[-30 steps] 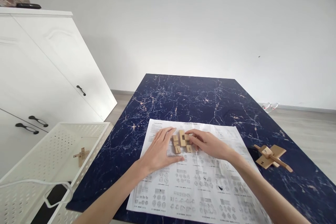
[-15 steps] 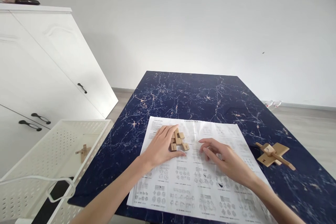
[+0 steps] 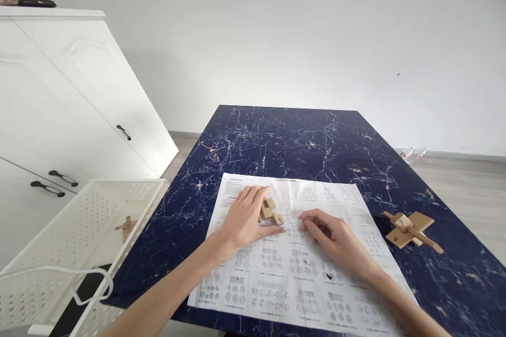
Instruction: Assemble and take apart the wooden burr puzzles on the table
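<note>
- L. hand (image 3: 242, 224) – fingers wide round 1 wood cluster (image 3: 268, 212), contact unclear
- R. hand (image 3: 336, 236), fingers loosely apart, nothing visibly held
- 1 sheet (image 3: 282, 274), well short of table's (image 3: 284, 139) 12 o'clock edge
- 1 wood cross (image 3: 407, 225), 3 o'clock

The left arm (image 3: 177, 289) rises from the bottom left to the left grip (image 3: 242, 221), below the frame's centre, thumb spread well away from arched fingers. From the bottom right, the right arm (image 3: 395, 295) carries the right grip (image 3: 334, 233), fingers loosely bent.
</note>
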Action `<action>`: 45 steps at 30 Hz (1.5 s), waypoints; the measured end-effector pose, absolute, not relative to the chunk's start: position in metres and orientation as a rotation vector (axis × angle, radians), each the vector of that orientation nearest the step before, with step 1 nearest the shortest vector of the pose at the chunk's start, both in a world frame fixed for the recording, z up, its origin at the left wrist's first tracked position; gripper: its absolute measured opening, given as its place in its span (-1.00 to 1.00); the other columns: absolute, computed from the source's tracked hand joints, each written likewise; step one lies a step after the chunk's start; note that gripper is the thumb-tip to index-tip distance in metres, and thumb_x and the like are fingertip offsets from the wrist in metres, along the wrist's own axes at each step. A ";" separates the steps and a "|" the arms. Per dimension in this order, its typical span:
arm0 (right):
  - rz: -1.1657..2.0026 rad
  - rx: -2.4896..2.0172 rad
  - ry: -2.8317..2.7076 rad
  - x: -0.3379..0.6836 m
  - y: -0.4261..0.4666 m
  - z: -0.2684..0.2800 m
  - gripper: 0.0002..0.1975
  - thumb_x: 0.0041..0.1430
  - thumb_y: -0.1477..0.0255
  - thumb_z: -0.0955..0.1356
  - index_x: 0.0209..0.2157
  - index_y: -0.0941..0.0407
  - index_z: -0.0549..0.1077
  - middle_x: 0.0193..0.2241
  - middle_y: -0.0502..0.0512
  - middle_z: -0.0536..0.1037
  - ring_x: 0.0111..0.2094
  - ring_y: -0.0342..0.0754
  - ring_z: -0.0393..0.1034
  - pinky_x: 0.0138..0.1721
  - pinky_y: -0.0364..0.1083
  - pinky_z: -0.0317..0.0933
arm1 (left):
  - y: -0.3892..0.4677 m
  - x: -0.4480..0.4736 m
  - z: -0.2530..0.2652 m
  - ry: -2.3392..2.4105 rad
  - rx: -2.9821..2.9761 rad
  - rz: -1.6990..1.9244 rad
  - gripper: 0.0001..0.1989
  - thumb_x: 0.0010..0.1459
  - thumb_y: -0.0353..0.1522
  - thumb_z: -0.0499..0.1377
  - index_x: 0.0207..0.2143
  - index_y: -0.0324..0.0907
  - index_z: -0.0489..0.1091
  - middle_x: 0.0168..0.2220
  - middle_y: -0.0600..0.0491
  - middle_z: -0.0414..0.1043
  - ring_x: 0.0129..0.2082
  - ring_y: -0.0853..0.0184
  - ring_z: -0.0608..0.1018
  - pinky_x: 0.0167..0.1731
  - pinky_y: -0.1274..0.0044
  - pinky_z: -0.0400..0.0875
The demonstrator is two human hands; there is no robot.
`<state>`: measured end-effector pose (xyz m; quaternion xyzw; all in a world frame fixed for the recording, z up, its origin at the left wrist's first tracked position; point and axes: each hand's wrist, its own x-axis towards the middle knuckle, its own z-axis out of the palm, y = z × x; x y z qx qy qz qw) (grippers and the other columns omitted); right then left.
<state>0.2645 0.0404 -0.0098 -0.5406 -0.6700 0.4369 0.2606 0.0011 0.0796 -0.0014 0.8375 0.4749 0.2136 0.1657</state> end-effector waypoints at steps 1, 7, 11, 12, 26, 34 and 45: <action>1.183 -1.462 -1.813 0.264 0.040 -0.009 -0.66 0.52 0.12 0.21 -0.04 0.01 0.49 -0.24 0.09 0.64 -0.41 -0.04 0.35 -0.35 -0.03 0.23 | 0.080 0.003 -0.001 1.354 2.385 0.606 -0.03 0.06 0.12 0.44 0.35 -0.10 0.17 0.19 -0.18 0.44 0.20 -0.12 0.49 0.16 0.06 0.48; 1.188 -1.467 -1.805 0.264 0.040 -0.007 -0.66 0.52 0.12 0.22 -0.06 0.02 0.49 -0.26 0.09 0.62 -0.45 -0.06 0.30 -0.39 -0.04 0.16 | 0.084 0.002 -0.003 1.346 2.405 0.629 -0.28 0.21 -0.02 0.41 0.28 -0.07 0.25 0.18 -0.11 0.46 0.20 -0.05 0.49 0.18 0.11 0.47; 1.201 -1.465 -1.814 0.264 0.040 -0.006 -0.66 0.52 0.11 0.21 -0.04 0.02 0.49 -0.25 0.10 0.62 -0.46 -0.06 0.28 -0.41 -0.04 0.13 | 0.084 0.001 -0.003 1.342 2.405 0.648 -0.35 0.27 -0.02 0.36 0.27 -0.05 0.26 0.18 -0.09 0.45 0.19 -0.03 0.49 0.16 0.12 0.49; 1.207 -1.467 -1.813 0.264 0.039 -0.006 -0.65 0.52 0.11 0.21 -0.04 0.02 0.49 -0.25 0.10 0.62 -0.46 -0.06 0.27 -0.42 -0.04 0.13 | 0.085 0.002 -0.004 1.341 2.405 0.649 -0.34 0.27 0.00 0.36 0.27 -0.05 0.26 0.18 -0.10 0.45 0.19 -0.04 0.49 0.14 0.12 0.50; 1.158 -1.482 -1.827 0.265 0.039 -0.009 -0.64 0.51 0.10 0.22 -0.04 0.02 0.51 -0.25 0.10 0.64 -0.46 -0.06 0.30 -0.41 -0.05 0.17 | 0.101 -0.006 -0.006 1.408 2.351 0.679 -0.42 0.17 0.01 0.42 0.08 -0.11 0.41 0.06 -0.08 0.41 0.07 0.00 0.50 -0.02 0.21 0.56; 1.130 -1.481 -1.844 0.265 0.038 -0.008 -0.59 0.51 0.05 0.21 -0.03 0.02 0.53 -0.24 0.14 0.66 -0.48 -0.05 0.31 -0.44 -0.04 0.21 | 0.121 -0.067 -0.008 1.654 2.314 0.814 -0.45 0.16 -0.03 0.43 0.09 -0.07 0.45 -0.05 -0.03 0.39 -0.03 0.07 0.54 0.03 0.21 0.53; 1.126 -1.504 -1.827 0.264 0.035 -0.010 -0.56 0.50 -0.01 0.22 -0.02 0.01 0.52 -0.25 0.11 0.64 -0.49 -0.05 0.31 -0.46 -0.06 0.19 | 0.120 -0.090 -0.014 1.846 2.250 0.909 -0.45 0.12 -0.04 0.46 0.04 -0.10 0.45 -0.07 -0.05 0.41 -0.08 0.07 0.53 0.02 0.18 0.53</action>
